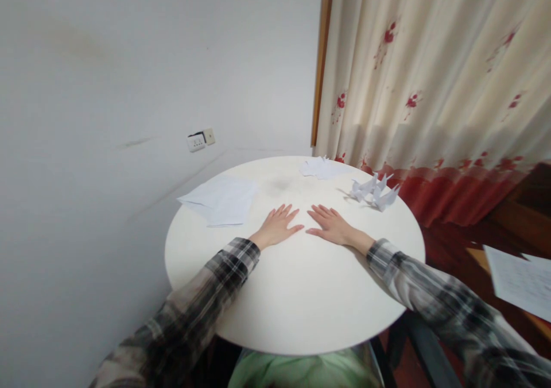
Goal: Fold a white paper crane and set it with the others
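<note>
My left hand (278, 226) lies flat, palm down, on the round white table (297, 302), fingers stretched out and holding nothing. My right hand (330, 224) lies flat beside it, fingers spread, also holding nothing. The two hands nearly touch at the fingertips near the table's middle. A stack of white paper sheets (221, 201) lies to the left of my left hand. Folded white paper cranes (373, 191) stand to the right, beyond my right hand. More white folded paper (321, 167) rests at the table's far edge.
A white wall with a socket (200, 140) runs along the left. A cream curtain with red flowers (430, 89) hangs behind the table on the right. A printed sheet (519, 279) lies on a wooden surface at the right edge.
</note>
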Demonstrator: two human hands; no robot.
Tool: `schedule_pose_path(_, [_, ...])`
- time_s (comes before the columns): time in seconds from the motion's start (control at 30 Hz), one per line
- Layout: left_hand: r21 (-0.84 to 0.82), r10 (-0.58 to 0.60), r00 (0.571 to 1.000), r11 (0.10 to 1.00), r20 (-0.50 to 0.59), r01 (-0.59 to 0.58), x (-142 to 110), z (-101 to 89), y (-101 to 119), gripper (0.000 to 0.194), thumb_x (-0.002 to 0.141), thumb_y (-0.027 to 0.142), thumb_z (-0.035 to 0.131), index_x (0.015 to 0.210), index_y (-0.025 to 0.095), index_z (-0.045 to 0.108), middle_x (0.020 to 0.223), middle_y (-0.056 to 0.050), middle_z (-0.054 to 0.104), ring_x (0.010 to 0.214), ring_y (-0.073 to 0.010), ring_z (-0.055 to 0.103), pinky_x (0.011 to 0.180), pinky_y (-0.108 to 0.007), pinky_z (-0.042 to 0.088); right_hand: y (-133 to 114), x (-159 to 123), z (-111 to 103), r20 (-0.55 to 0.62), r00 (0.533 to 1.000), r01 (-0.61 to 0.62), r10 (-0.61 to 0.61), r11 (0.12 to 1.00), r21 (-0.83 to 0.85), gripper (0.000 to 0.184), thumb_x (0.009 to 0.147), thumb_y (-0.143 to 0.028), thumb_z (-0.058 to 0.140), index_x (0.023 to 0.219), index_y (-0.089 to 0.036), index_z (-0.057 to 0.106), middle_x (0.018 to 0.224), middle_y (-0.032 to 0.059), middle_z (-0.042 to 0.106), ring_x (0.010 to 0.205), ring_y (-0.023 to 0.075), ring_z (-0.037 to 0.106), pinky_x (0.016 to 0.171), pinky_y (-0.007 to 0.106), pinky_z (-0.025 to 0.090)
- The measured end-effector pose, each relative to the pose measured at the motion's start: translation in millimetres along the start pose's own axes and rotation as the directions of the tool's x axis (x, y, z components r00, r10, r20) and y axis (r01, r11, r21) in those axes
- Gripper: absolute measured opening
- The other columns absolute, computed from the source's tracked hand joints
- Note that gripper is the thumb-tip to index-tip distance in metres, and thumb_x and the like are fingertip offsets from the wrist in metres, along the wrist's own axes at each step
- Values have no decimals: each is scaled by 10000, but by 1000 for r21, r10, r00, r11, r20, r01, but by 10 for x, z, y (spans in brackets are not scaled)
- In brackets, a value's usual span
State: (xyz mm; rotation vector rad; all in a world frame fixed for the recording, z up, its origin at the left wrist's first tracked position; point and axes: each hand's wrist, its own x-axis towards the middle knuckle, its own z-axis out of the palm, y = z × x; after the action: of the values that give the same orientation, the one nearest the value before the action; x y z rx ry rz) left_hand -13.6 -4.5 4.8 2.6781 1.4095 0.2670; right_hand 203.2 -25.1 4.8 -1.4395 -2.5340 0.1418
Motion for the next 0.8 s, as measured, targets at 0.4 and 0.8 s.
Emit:
schedule_pose_path(0.4, [14, -11, 1000, 1000, 3, 11, 5, -1, -17, 730, 801, 674, 203, 1382, 238, 272, 1482, -85, 180, 1364, -273, 115, 1073, -474, 111, -17, -2, -14, 43, 999, -12, 13, 1000, -6, 749, 834, -684, 255, 1401, -195, 248, 1461, 98, 181, 1340, 283, 129, 1057, 515, 137])
schedule_pose_path(0.8, [7, -14, 1000, 1000, 6, 14, -7, -17, -9, 737, 800, 676, 193, 1387, 236, 263, 1481, -89, 179, 1362, -279, 117, 1071, -477, 109, -4, 0, 0, 32, 999, -10, 10, 1000, -15, 742, 835, -683, 259, 1399, -201, 254, 1460, 99, 187, 1338, 284, 139, 1054, 516, 146])
